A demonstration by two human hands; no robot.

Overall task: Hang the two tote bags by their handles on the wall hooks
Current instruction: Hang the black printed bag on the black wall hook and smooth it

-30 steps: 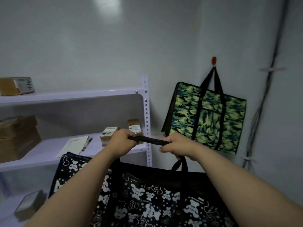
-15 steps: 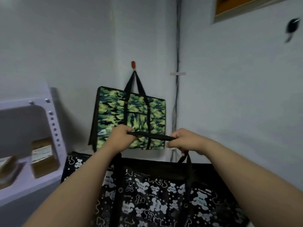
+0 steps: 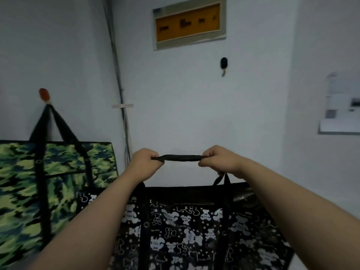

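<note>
Centrally, the black bear-print tote bag [image 3: 185,227] is held up in front of the white wall, its black handle [image 3: 180,158] stretched taut and level between two fists. The left hand [image 3: 145,162] is closed around the handle's left end, and the right hand [image 3: 217,161] is clenched on its right end, with a strap seen dropping from under that fist to the bag's top edge. The bag's lower part is cut off by the bottom of the frame.

Above and slightly to the right of the handle, a black wall hook [image 3: 224,64] is fixed to the wall with nothing hanging on it, well apart from the hands. Higher up, an orange panel [image 3: 188,23] (its markings too blurred to read) is mounted.

To the left, the camouflage tote bag [image 3: 48,191] is hung by its black straps from a red wall hook [image 3: 44,95], just beside the bear-print bag. Cables [image 3: 120,90] are run down the wall's corner between the two hooks. Some papers [image 3: 342,102] are posted at the far right.
</note>
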